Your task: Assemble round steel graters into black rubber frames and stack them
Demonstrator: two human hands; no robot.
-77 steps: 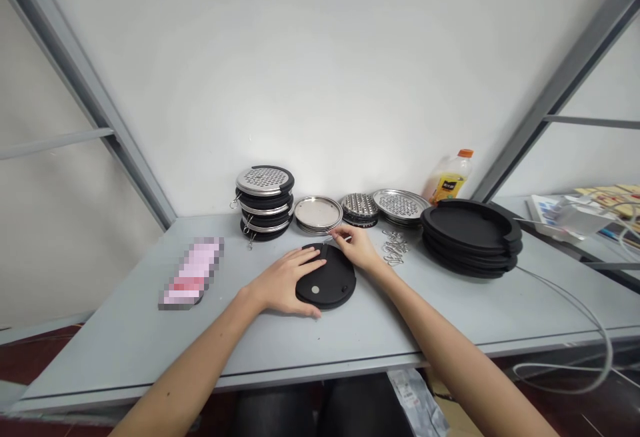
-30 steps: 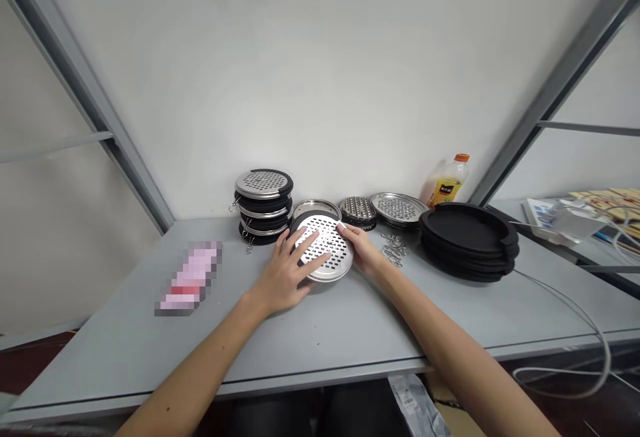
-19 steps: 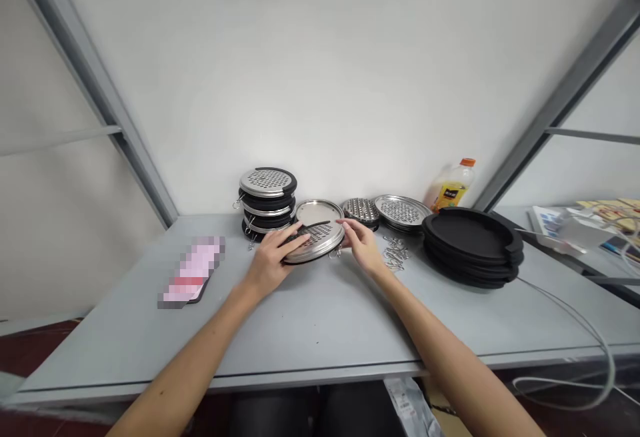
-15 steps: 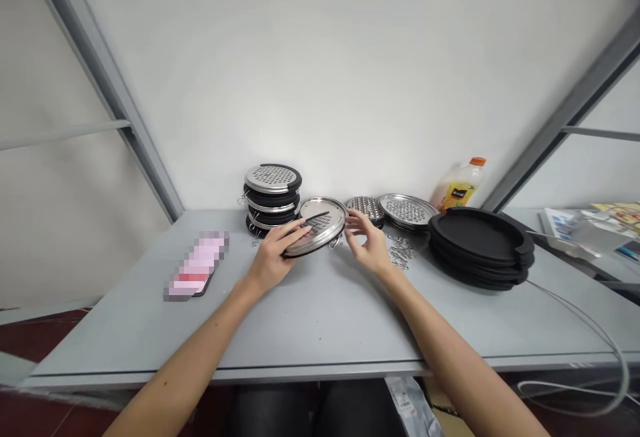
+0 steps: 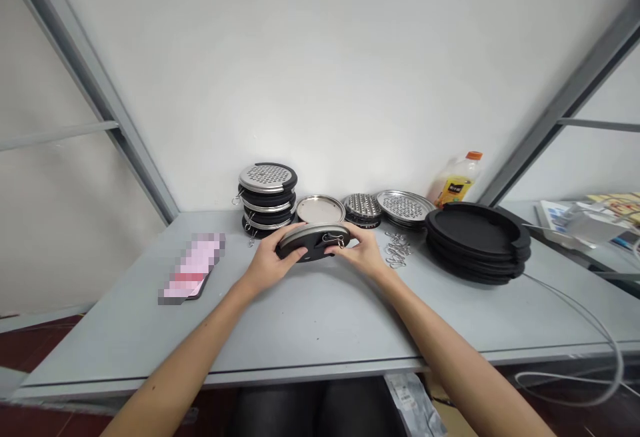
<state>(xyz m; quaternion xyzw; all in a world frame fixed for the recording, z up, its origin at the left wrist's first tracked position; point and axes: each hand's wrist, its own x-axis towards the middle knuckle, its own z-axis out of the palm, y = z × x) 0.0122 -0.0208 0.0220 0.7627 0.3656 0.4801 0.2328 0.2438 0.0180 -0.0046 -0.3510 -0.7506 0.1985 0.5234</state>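
Between my two hands a round grater (image 5: 313, 242) with a black holder is tilted up, its dark underside towards me. My left hand (image 5: 271, 258) grips its left edge, thumb on the underside. The right edge is in my right hand (image 5: 362, 248), with the thumb near a wire hook (image 5: 334, 238) that hangs on the holder. The grating face is hidden. Just behind lies a shiny round metal plate (image 5: 321, 209). To the left rises a stack of round graters (image 5: 268, 180) in black holders, with wire hooks dangling from their sides.
On the right are coarse grater discs (image 5: 363, 205), flatter grater discs (image 5: 406, 206), loose wire hooks (image 5: 397, 249) and stacked black holders (image 5: 475, 240). A juice bottle (image 5: 457, 180) stands by the wall. A phone (image 5: 194, 267) lies at left; a white cable (image 5: 575, 307) crosses the right side.
The grater has been tipped so its black underside faces me. My right hand, earlier apart from it with fingers open, now grips its right edge.
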